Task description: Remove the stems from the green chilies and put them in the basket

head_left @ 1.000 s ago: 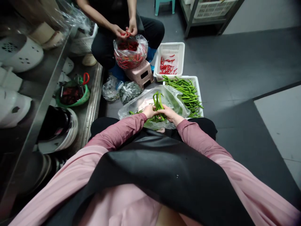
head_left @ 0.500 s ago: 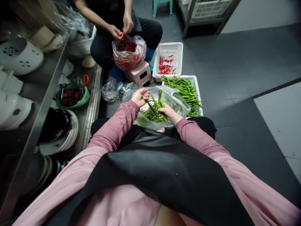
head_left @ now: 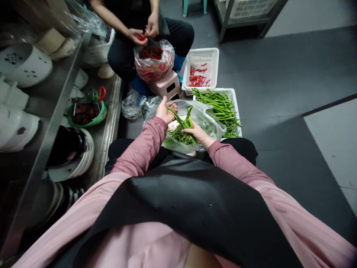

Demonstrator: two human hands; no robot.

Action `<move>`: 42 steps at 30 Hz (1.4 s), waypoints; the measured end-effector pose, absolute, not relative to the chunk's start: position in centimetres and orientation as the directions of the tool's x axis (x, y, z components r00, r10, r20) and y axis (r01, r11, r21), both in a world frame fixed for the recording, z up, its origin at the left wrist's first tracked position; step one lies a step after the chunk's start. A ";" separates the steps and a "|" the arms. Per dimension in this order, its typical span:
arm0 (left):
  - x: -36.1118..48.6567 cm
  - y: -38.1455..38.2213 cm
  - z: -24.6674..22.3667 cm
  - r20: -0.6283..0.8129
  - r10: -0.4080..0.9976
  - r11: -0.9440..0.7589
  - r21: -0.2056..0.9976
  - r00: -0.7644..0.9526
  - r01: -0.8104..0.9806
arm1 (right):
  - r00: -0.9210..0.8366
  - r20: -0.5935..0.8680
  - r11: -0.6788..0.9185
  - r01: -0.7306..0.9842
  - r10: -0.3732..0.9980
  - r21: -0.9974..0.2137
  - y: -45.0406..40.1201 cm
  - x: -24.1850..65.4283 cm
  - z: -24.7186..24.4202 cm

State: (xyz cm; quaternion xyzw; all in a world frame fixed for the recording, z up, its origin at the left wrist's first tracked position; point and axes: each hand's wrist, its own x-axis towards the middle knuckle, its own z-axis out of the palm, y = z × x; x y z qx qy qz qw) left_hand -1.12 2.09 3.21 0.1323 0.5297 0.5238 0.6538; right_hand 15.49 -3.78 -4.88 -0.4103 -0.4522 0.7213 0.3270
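My right hand (head_left: pixel 196 134) is closed around a few long green chili peppers (head_left: pixel 186 122), which point up and to the left over a clear plastic bag (head_left: pixel 208 118). My left hand (head_left: pixel 166 111) is turned palm up with its fingers apart. The end of one held pepper reaches that palm, but I see no grip on it. Below both hands, a pile of short green stems or thin pepper pieces (head_left: pixel 178 134) lies in the bag. Beside the bag, a white basket (head_left: pixel 236 108) holds many green chilies (head_left: pixel 219 108).
Across from me, a seated person's hands (head_left: pixel 145 31) hold red chilies above a plastic bag of red chilies (head_left: pixel 153 69) on a pink stool (head_left: pixel 167 85). A white basket (head_left: pixel 214 59) with red chilies stands behind the green ones. Metal shelving (head_left: pixel 60 111) with bowls runs along my left.
My left hand has opened from a pinch, its fingers now spread. The peppers in my right hand have tilted left, one reaching to my left palm.
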 end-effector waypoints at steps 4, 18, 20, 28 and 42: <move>-0.6 -2.8 0.4 -0.434 0.816 0.332 0.893 -0.382 -0.304 | -0.335 -0.165 -0.178 -0.008 0.928 -0.984 -3.3 15.8 -5.5; 1.8 -3.5 -3.0 -0.565 0.821 0.532 0.707 0.079 -0.466 | -0.535 -0.198 0.013 0.363 0.821 -0.932 -4.3 15.1 -5.4; 1.6 -3.5 -3.3 -0.577 0.806 0.567 0.684 0.135 -0.459 | -0.559 -0.206 0.030 0.382 0.803 -0.924 -4.4 15.0 -5.4; 0.9 -3.1 -2.8 -0.644 0.763 0.528 0.577 0.049 -0.623 | -0.398 -0.327 -0.282 0.168 0.857 -0.945 -4.4 14.9 -5.0; -1.2 -1.2 0.1 -0.632 0.702 0.264 0.660 -0.329 -0.703 | -0.474 -0.215 0.044 0.477 0.854 -0.878 -3.2 16.2 -3.8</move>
